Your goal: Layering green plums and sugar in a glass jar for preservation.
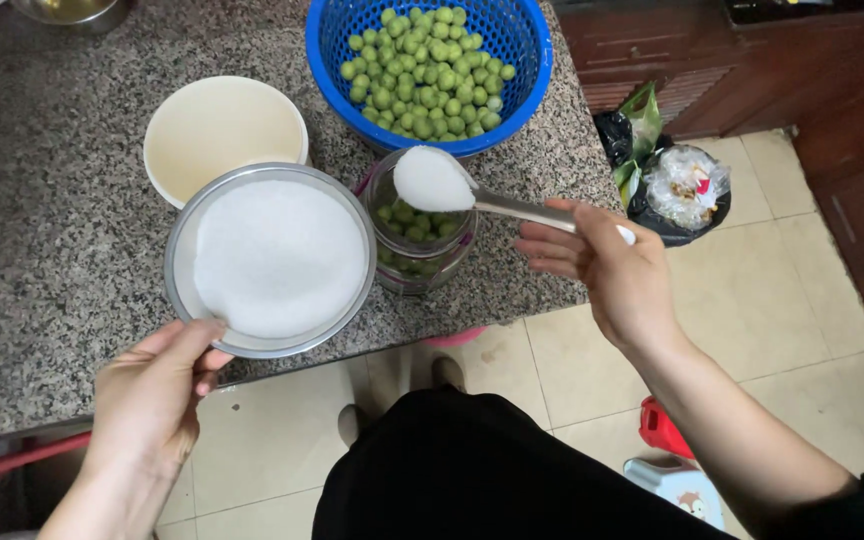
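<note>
My left hand (152, 395) grips the near rim of a steel bowl (188, 228) full of white sugar (277, 255), held tilted at the counter's front edge. My right hand (607, 270) holds a metal spoon (522, 208) heaped with white sugar (432, 180). The spoon hovers directly over the mouth of a glass jar (417, 270) partly filled with small green fruits. The jar stands on the granite counter (52, 250) just right of the bowl.
A blue plastic basket (527, 60) of green fruits sits behind the jar. An empty cream bowl (217, 125) lies behind the steel bowl. On the tiled floor to the right are a black bag of scraps (667, 190) and a red object (660, 428).
</note>
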